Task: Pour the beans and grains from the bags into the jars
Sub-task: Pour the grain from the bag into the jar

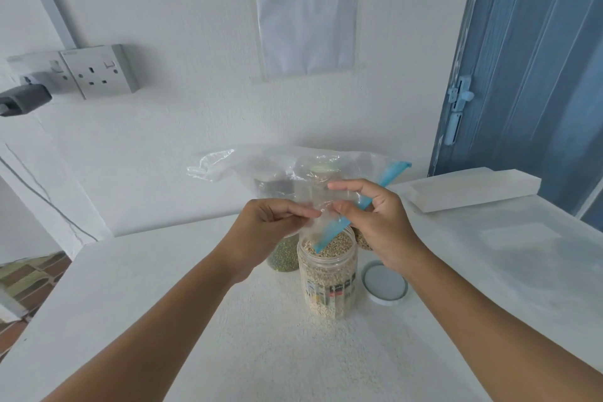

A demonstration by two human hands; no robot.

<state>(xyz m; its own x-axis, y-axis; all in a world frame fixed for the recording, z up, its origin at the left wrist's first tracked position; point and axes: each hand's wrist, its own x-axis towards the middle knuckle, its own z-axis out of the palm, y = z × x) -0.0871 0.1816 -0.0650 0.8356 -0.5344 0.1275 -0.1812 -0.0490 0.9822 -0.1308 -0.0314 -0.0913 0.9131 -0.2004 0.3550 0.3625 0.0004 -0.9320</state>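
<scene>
Head view: a clear, crumpled plastic zip bag (287, 170) with a light blue seal strip (355, 206) is held upside down over an open, clear plastic jar (326, 284) nearly full of pale beige grains; the lower end of the blue strip dips into the jar mouth, touching the grains. The left hand (264, 225) pinches the bag's film between thumb and fingertips, just left of the jar mouth and above it; the right hand (375, 222) pinches the blue strip and film from the right, index finger stretched out over the bag. A round white jar lid (385, 282) lies flat on the white tabletop (261, 352) just right of the jar. A jar of green beans (284, 254) stands behind the left hand. The jar's label is blurred, unreadable. A white paper sheet (306, 10) on the wall bears five numbered lines of print too small to read reliably
</scene>
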